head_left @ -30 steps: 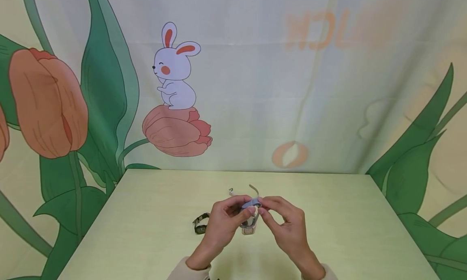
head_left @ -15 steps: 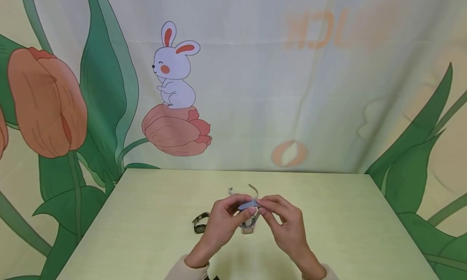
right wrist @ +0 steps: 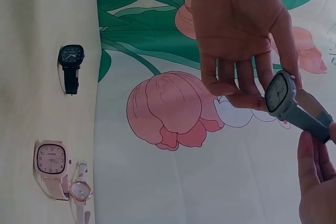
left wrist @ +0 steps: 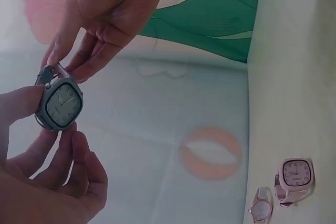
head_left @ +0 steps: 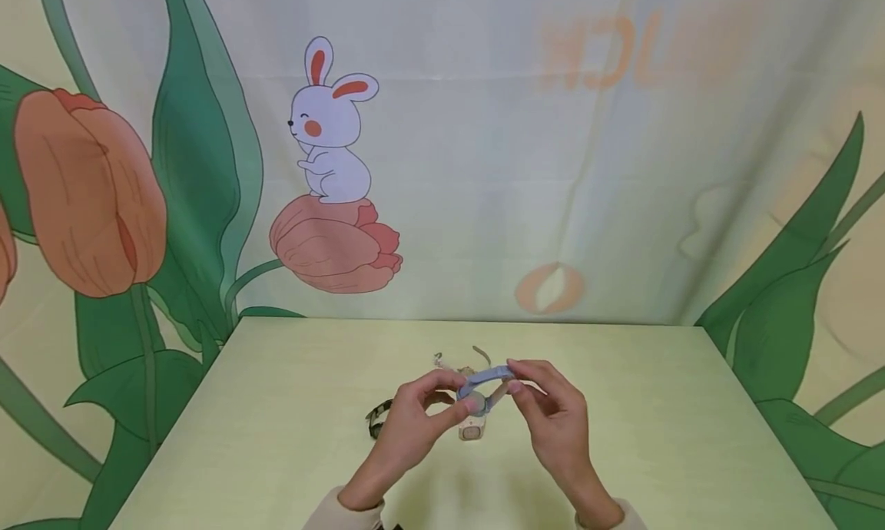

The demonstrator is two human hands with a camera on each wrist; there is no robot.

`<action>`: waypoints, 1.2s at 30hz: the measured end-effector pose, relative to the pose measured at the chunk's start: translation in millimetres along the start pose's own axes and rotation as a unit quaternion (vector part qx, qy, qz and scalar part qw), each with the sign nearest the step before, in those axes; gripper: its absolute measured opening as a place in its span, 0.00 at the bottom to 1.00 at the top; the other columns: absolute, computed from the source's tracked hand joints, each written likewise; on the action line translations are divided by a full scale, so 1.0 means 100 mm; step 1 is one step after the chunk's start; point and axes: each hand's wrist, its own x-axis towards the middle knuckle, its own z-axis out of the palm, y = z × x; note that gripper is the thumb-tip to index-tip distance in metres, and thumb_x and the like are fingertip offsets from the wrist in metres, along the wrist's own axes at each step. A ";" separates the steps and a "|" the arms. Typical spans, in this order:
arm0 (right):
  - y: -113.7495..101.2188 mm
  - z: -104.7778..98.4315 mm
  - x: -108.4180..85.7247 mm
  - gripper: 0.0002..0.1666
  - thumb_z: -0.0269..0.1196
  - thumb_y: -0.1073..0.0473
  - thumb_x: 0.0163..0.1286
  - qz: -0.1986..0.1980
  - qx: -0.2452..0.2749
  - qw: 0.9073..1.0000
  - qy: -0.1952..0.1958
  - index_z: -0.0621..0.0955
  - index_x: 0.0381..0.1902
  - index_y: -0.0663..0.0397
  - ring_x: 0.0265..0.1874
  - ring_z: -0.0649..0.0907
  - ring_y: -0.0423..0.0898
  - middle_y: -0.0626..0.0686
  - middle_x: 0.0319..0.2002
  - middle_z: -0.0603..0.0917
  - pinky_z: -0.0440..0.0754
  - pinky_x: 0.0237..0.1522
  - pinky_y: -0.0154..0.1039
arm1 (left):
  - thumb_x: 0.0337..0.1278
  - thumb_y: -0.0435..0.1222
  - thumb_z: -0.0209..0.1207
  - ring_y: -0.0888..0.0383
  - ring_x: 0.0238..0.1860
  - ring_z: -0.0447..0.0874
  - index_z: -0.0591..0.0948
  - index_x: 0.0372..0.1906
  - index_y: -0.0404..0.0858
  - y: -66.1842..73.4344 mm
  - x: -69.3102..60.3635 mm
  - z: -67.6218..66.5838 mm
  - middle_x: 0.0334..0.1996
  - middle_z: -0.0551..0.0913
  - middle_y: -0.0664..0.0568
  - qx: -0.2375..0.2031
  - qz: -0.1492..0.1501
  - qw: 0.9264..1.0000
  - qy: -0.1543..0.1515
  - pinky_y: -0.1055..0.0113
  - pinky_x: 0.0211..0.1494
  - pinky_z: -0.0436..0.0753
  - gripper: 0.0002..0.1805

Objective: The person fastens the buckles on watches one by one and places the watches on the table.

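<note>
A blue-grey watch with a squarish face (left wrist: 64, 105) is held up above the table between both hands. My left hand (head_left: 417, 421) pinches its case between thumb and fingers; in the right wrist view the left hand (right wrist: 244, 35) has the watch (right wrist: 279, 93) at its fingertips. My right hand (head_left: 557, 422) pinches the blue strap (head_left: 492, 374) at its right end, thumb below and index finger above. The strap curves in a loop over the case. The dial faces the left wrist camera.
On the table (head_left: 290, 376) lie a black watch (right wrist: 71, 56), partly behind my left hand in the head view, a pink square watch (right wrist: 51, 158) and a small pale watch (right wrist: 81, 190) beside it. A printed curtain (head_left: 456, 169) hangs behind the table.
The hands have moved slightly apart. The blue strap, earlier bunched between the fingers, now shows as a wider loop, and the watch case has come into view by my left thumb.
</note>
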 end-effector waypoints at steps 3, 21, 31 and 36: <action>0.02 0.00 0.00 0.17 0.58 0.80 0.64 -0.010 0.007 1.000 -0.022 0.79 0.52 0.75 0.46 0.84 0.39 0.53 0.45 0.82 0.84 0.50 0.34 | 0.57 0.39 0.68 0.60 0.46 0.82 0.85 0.43 0.39 0.00 0.01 0.00 0.43 0.85 0.49 -0.011 0.017 1.000 0.014 0.66 0.54 0.81 0.11; 0.03 -0.03 0.01 0.12 0.68 0.75 0.57 -0.031 -0.074 0.995 -0.050 0.85 0.39 0.60 0.35 0.86 0.43 0.60 0.36 0.86 0.86 0.40 0.31 | 0.54 0.41 0.70 0.62 0.46 0.82 0.86 0.45 0.50 0.05 0.04 -0.04 0.42 0.86 0.61 0.064 0.048 0.996 0.033 0.60 0.55 0.79 0.12; 0.01 -0.03 0.01 0.08 0.67 0.73 0.60 -0.054 -0.038 0.997 -0.027 0.84 0.38 0.64 0.34 0.86 0.45 0.62 0.36 0.85 0.86 0.39 0.31 | 0.58 0.40 0.68 0.61 0.49 0.80 0.84 0.44 0.51 0.07 0.04 -0.06 0.44 0.85 0.59 0.043 0.049 0.998 0.008 0.62 0.57 0.78 0.09; 0.01 -0.02 0.03 0.11 0.67 0.76 0.58 -0.062 -0.044 0.997 -0.028 0.84 0.39 0.63 0.37 0.86 0.43 0.62 0.37 0.85 0.85 0.40 0.30 | 0.58 0.41 0.67 0.60 0.48 0.80 0.84 0.45 0.51 0.11 0.06 -0.06 0.42 0.85 0.59 0.038 0.066 0.997 0.007 0.60 0.58 0.78 0.10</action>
